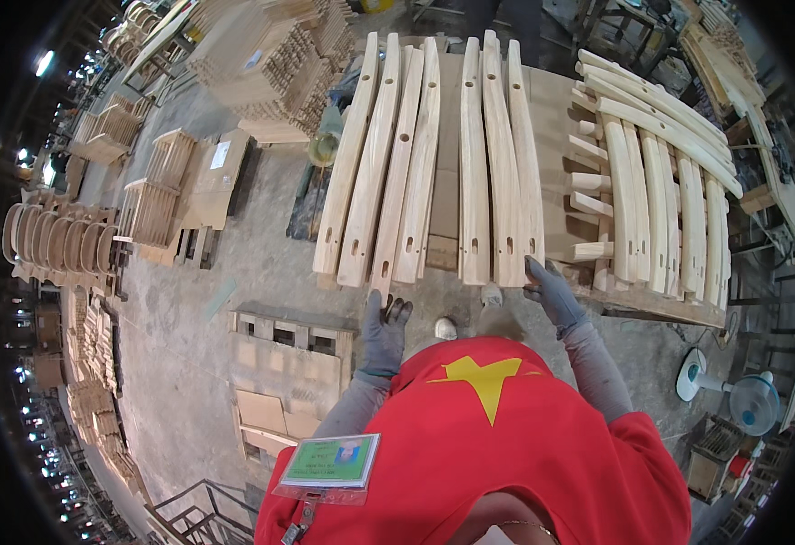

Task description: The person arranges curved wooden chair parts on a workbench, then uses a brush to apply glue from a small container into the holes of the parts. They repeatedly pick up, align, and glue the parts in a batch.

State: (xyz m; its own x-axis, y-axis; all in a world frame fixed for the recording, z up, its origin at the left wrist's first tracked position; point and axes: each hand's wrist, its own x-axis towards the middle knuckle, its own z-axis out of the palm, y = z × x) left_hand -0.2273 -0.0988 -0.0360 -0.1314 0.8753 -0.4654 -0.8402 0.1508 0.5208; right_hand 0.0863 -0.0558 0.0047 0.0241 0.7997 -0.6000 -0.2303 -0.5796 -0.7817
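Note:
Several long pale wooden slats with drilled holes lie side by side on a work table point(445, 209) in front of me. My left hand point(385, 325), in a grey glove, reaches up to the near end of one slat in the left group point(388, 182), fingertips touching it. My gloved right hand point(550, 291) rests at the near end of the rightmost slat of the middle group point(524, 163), fingers apart. Neither hand has lifted a slat.
A stack of shorter curved wooden pieces point(661, 191) sits on a pallet to the right. A wooden crate point(290, 359) stands below left. Stacked wood parts point(275, 54) and racks point(152, 195) fill the concrete floor on the left. A white fan point(733, 391) stands lower right.

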